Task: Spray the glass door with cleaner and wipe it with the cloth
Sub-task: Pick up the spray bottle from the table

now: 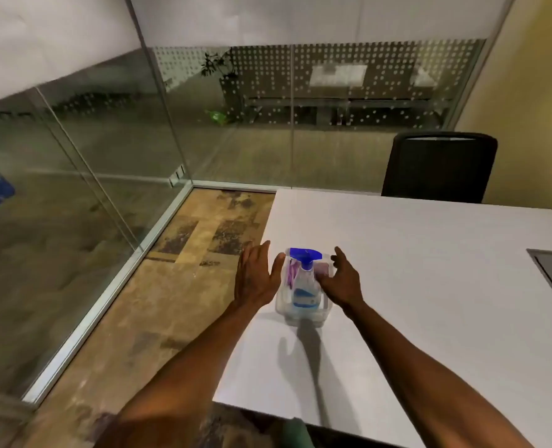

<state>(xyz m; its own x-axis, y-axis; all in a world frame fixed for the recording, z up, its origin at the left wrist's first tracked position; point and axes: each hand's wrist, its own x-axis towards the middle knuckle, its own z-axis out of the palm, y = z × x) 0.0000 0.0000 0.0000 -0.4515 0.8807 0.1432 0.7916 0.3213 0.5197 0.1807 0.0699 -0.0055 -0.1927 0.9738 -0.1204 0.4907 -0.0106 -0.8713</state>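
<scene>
One spray bottle, blue trigger head, upright inside one clear plastic tub near left edge of white surface. One purple cloth in same tub beside bottle. Two hands: left hand just left of tub, right hand at tub's right rim; contact cannot be told. Each grip spread, fingers straight, holding nothing; bottle between them. Glass door well apart, left. One black chair behind surface.

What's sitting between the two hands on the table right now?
In the head view, a clear plastic tub sits between the left hand and right hand, holding the blue-capped spray bottle and a purple cloth.
</scene>
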